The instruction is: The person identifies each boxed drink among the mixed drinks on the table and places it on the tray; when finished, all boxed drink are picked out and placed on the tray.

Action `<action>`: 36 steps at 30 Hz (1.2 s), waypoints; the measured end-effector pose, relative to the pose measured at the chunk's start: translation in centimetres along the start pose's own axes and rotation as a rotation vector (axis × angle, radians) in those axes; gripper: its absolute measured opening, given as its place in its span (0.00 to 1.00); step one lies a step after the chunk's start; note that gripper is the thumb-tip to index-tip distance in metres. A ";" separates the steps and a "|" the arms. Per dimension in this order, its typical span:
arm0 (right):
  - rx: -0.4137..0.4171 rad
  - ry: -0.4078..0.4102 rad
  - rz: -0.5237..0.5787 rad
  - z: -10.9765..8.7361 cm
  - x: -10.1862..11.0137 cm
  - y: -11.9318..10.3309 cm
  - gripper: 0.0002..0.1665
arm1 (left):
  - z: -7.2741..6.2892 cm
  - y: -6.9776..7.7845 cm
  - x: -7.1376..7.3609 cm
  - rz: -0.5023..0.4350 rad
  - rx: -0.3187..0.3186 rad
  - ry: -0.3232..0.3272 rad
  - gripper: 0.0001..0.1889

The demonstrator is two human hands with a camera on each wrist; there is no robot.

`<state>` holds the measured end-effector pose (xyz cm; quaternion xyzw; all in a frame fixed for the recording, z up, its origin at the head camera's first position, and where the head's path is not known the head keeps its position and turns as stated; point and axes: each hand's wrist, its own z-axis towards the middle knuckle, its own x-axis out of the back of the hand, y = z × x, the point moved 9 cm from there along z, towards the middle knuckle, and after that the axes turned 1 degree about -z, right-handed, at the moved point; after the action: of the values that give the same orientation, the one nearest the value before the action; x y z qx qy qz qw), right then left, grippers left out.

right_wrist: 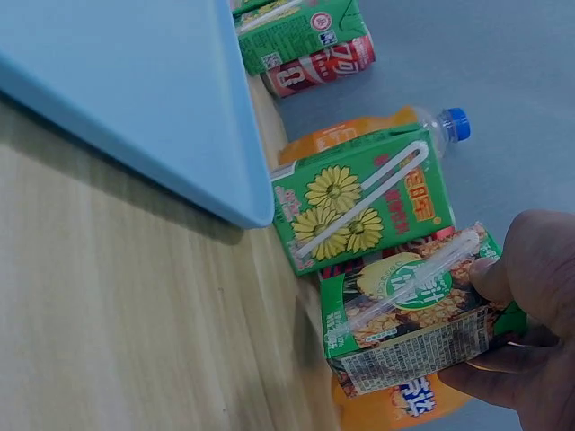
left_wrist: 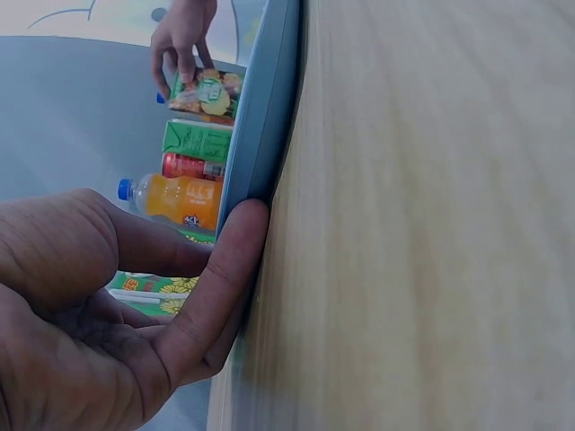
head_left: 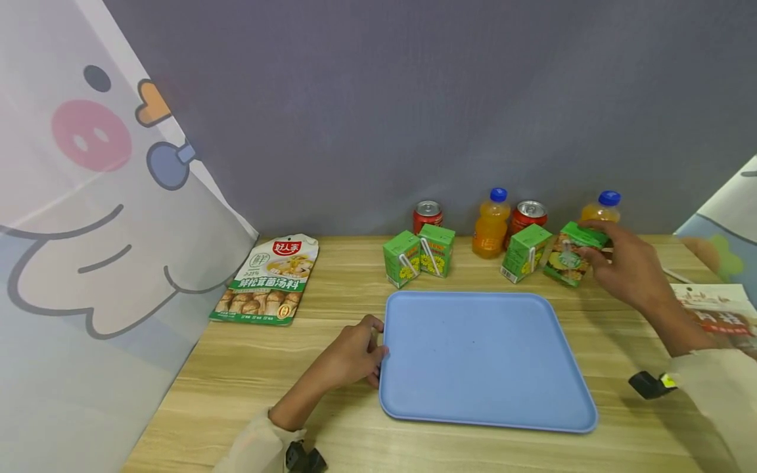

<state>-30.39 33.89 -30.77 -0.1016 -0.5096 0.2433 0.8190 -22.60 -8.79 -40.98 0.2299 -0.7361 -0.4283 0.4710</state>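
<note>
My right hand [head_left: 629, 263] grips a green juice box [head_left: 569, 255] by its upper part, with the thumb on one side. Pineapple pictures and a clear-wrapped straw show on that juice box in the right wrist view, where it stands tilted. Beside it is a green drink carton with yellow flowers [right_wrist: 359, 199]. My left hand [head_left: 355, 355] pinches the left rim of a blue tray [head_left: 473, 358]. In the left wrist view one finger lies along the tray's outer side and another reaches over its edge.
Two more flower cartons [head_left: 402, 259] stand behind the tray. Further back are red cans [head_left: 428, 215] and orange drink bottles [head_left: 491, 226], one bottle partly behind my right hand. A soup seasoning pouch [head_left: 266, 282] lies at left, another packet [head_left: 718, 315] at right. A grey wall backs the table.
</note>
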 end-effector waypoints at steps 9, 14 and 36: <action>-0.046 -0.005 0.014 -0.8 1.6 -1.0 0.28 | 0.0 0.1 0.1 0.002 -0.003 -0.002 0.20; -0.050 -0.003 0.027 -1.5 2.4 -2.1 0.28 | -0.1 0.3 0.1 0.000 -0.006 -0.005 0.20; 0.162 -0.011 0.070 -4.8 3.2 -11.2 0.30 | -0.2 0.4 0.1 -0.014 -0.010 -0.010 0.20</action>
<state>-21.68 26.25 -25.79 -0.0516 -0.4889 0.3128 0.8127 -22.47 -8.74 -40.60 0.2305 -0.7346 -0.4365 0.4654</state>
